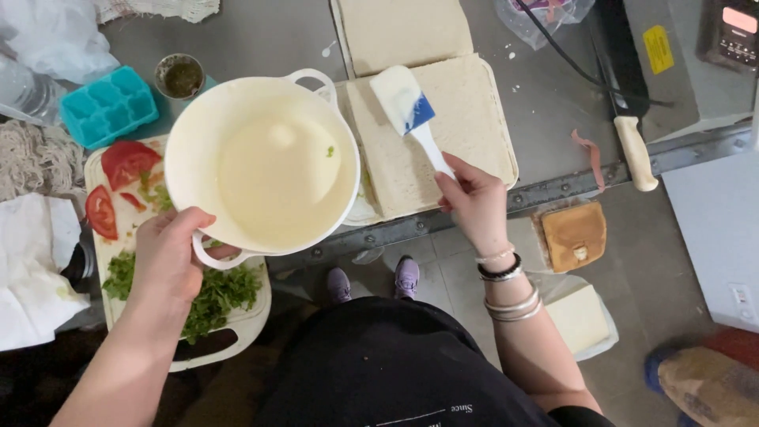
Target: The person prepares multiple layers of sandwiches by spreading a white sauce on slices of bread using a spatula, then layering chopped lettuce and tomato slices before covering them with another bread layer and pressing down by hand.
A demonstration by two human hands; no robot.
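While your left hand (170, 253) grips one loop handle of the white pot (265, 162), fingers curled shut around it, you hold the pot tilted above the tabletop (545, 103), its pale creamy filling facing the camera. Your right hand (474, 198) is closed on the white handle of a spatula (407, 107), whose blade, blue at the neck and coated in the same cream, rests on the nearer slab of flat bread (466, 126). The step in hand appears to be spreading: cream goes from pot to bread. The next move would likely call for a fresh scoop, so the pot needs to stay close beside the bread. A cutting board (237, 320) with tomato slices (118, 178) and chopped greens (217, 292) lies beneath the pot; a knife (632, 126) lies well apart to the right.
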